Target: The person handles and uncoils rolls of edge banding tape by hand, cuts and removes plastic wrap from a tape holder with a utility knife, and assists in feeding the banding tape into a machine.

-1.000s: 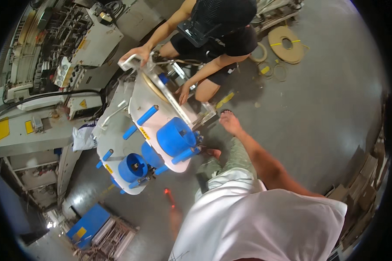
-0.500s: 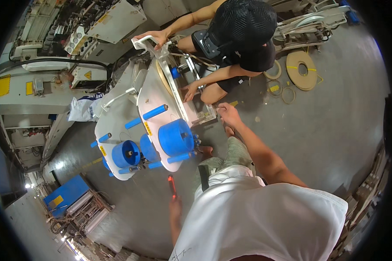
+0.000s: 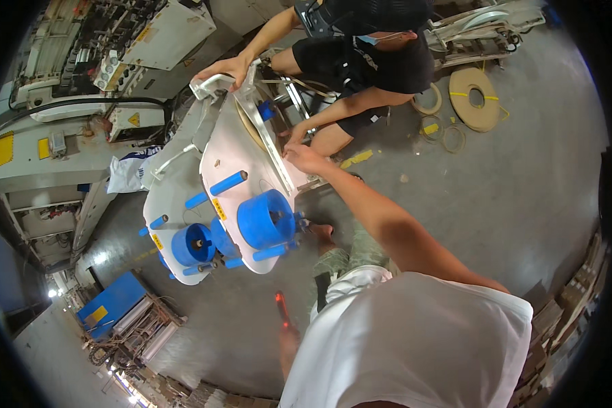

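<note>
My left hand [image 3: 290, 334], low in the head view, is closed around a slim red tool [image 3: 281, 307] that points up and away from me; its exact kind is too blurred to name. With my right arm stretched forward, my right hand [image 3: 307, 160] is at the edge of the white metal frame [image 3: 277, 144] of a reel stand. Its fingers are bent together, and whatever they pinch is hidden. Right beside them is a co-worker's hand [image 3: 294, 136]. The stand has pale rounded side plates [image 3: 228, 153] and blue drums [image 3: 265, 219] with blue rollers [image 3: 228, 182].
A crouching person [image 3: 381, 61] in black grips the stand's white handle [image 3: 212, 85]. A large tan coil [image 3: 473, 99] and thin rings [image 3: 453, 139] lie on the floor at right. Grey machinery [image 3: 54, 156] lines the left, with a blue-topped unit [image 3: 112, 304] farther back.
My right hand has moved left and forward from the frame's lower corner to beside the co-worker's hand. The co-worker's head has moved forward. My left hand still holds the red tool.
</note>
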`<state>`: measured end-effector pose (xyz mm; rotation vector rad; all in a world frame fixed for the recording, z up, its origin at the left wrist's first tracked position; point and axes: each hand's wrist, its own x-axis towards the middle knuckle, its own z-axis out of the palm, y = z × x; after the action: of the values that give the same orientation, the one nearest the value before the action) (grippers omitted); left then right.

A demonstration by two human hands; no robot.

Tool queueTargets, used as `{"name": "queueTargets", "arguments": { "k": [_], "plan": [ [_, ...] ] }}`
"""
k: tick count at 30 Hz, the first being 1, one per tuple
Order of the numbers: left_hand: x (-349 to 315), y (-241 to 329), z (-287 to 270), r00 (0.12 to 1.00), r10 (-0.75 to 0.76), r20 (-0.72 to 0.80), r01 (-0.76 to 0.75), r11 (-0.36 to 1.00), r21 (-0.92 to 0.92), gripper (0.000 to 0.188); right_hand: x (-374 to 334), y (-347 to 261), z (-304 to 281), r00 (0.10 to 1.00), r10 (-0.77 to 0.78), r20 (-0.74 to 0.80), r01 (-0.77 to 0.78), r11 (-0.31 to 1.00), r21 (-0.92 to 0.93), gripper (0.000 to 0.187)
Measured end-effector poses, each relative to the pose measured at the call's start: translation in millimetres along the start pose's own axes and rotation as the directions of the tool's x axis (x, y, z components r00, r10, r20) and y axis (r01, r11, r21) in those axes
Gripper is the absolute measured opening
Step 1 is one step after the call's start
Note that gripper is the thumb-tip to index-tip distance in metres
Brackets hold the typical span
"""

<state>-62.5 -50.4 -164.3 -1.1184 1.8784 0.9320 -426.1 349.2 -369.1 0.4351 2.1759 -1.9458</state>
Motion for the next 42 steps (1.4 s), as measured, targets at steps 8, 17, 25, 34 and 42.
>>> {"name": "queueTargets", "arguments": {
  "k": [8,17,25,34,42],
  "plan": [
    [-43.1,38.7,23.0,0.990,-0.110,-0.088,0.114,0.993,0.042,0.011,80.9,-6.8,28.0,0.990,0.107,0.093,-0.094,0.987,-0.132,0.065],
    [-41.4,26.2,18.6,0.982,-0.179,-0.068,0.169,0.978,-0.126,0.012,125.4,36.2,79.5,0.936,0.353,0.009,-0.352,0.935,-0.042,0.066],
    [-65.2,23.6,-13.3,0.555,-0.126,-0.822,0.048,0.992,-0.120,0.021,126.2,82.3,108.6,0.941,0.172,-0.291,-0.228,0.958,-0.174,0.031],
    [-39.4,378.9,-134.0,0.543,0.444,-0.713,-0.836,0.368,-0.408,0.023,143.1,116.9,100.8,0.980,0.089,-0.177,-0.136,0.952,-0.275,0.028],
    [130.4,568.4,-10.9,0.397,0.851,-0.343,-0.915,0.394,-0.082,0.032,124.3,90.2,103.2,0.969,0.193,-0.152,-0.238,0.893,-0.382,0.026]
  ]
}}
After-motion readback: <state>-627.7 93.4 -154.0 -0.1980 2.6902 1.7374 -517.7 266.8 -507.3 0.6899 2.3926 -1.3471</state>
